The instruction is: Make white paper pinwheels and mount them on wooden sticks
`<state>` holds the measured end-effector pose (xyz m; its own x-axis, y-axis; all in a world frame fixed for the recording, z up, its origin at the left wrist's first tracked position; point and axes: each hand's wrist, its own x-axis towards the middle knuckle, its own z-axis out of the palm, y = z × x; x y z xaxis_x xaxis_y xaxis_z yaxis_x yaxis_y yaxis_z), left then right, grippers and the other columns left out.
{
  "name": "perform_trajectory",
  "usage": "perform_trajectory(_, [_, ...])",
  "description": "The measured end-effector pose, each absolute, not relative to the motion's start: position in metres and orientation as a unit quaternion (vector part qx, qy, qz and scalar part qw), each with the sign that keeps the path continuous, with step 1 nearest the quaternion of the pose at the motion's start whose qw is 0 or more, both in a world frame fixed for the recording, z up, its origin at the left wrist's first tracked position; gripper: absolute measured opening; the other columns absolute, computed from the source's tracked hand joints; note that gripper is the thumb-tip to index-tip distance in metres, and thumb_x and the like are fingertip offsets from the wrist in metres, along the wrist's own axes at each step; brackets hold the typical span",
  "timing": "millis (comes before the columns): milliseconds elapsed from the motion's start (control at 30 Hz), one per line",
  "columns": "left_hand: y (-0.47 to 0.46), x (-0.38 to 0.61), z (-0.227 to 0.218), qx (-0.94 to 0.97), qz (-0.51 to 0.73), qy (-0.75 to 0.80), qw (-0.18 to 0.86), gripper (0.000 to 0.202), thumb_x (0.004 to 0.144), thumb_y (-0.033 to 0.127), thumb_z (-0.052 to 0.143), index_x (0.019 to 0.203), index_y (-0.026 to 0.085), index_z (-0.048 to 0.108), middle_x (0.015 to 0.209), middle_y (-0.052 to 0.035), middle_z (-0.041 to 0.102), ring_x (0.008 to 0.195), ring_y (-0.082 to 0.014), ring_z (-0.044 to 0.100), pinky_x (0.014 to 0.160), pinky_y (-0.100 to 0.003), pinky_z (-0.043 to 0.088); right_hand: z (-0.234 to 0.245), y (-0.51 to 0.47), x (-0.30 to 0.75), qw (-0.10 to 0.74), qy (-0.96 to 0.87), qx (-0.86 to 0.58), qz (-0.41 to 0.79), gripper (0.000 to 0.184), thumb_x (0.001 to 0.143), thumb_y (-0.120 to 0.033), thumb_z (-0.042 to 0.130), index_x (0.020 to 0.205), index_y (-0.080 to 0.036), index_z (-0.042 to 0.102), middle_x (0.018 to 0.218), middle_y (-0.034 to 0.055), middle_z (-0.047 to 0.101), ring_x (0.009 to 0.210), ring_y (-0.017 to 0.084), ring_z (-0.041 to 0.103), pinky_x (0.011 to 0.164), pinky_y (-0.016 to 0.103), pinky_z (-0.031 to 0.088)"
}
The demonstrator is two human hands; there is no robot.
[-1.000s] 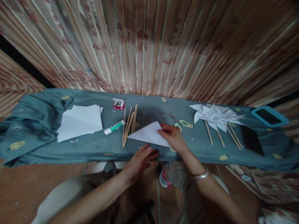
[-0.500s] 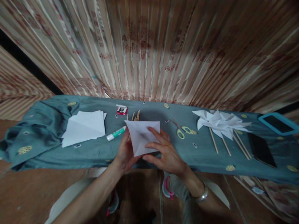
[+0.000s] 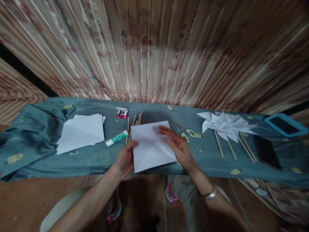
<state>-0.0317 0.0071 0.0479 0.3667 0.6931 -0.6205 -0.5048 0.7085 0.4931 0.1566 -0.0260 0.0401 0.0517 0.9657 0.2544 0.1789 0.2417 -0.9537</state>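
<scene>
A creased white paper square [image 3: 151,146] lies unfolded on the teal cloth [image 3: 96,158], its near corner reaching the table's front edge. My left hand [image 3: 124,160] grips the sheet's left edge, thumb on top. My right hand [image 3: 177,146] rests flat on the sheet's right side with fingers stretched out. Several wooden sticks [image 3: 134,124] lie partly under the sheet's far edge.
A stack of white paper [image 3: 80,132] lies to the left, with a glue stick [image 3: 117,138] and a small red box [image 3: 122,112] nearby. Scissors [image 3: 187,132], finished paper pinwheels [image 3: 225,124] on sticks, a black phone [image 3: 266,151] and a blue-cased tablet [image 3: 285,125] sit to the right.
The paper, a folded triangle a second ago, was lifted and opened out; now it lies flat as a full square, with my right hand pressing it.
</scene>
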Motion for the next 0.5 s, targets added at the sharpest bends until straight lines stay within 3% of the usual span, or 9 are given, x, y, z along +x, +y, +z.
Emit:
perform_trajectory(200, [0.005,-0.028,0.043,0.207,0.355,0.484,0.773,0.023,0.076,0.014,0.066,0.098,0.011,0.065,0.08,-0.0096,0.075,0.065,-0.0219,0.071,0.068,-0.031,0.059,0.037,-0.022,0.158,0.53,-0.543,-0.497,0.421,0.031,0.087,-0.046,0.057,0.105,-0.024,0.071,0.13,0.0074,0.061,0.122,0.022,0.055,0.107,0.042,0.039])
perform_trajectory(367, [0.01,-0.032,0.044,0.21,0.371,0.532,0.731,0.013,0.069,0.015,0.074,0.08,0.011,0.068,0.071,-0.0102,0.074,0.059,-0.022,0.07,0.053,-0.027,0.055,0.038,-0.024,0.173,0.519,-0.578,-0.473,0.417,0.027,0.089,-0.044,0.054,0.097,-0.026,0.073,0.118,0.0035,0.069,0.117,0.021,0.058,0.102,0.041,0.045])
perform_trajectory(500, [0.015,-0.038,0.04,0.225,0.396,0.535,0.711,0.021,0.061,0.021,0.08,0.075,0.011,0.068,0.066,-0.0083,0.073,0.053,-0.0204,0.067,0.05,-0.027,0.053,0.026,-0.018,0.218,0.467,-0.59,-0.594,0.285,0.026,0.086,-0.04,0.057,0.101,-0.025,0.071,0.113,0.0057,0.071,0.107,0.024,0.064,0.089,0.04,0.052])
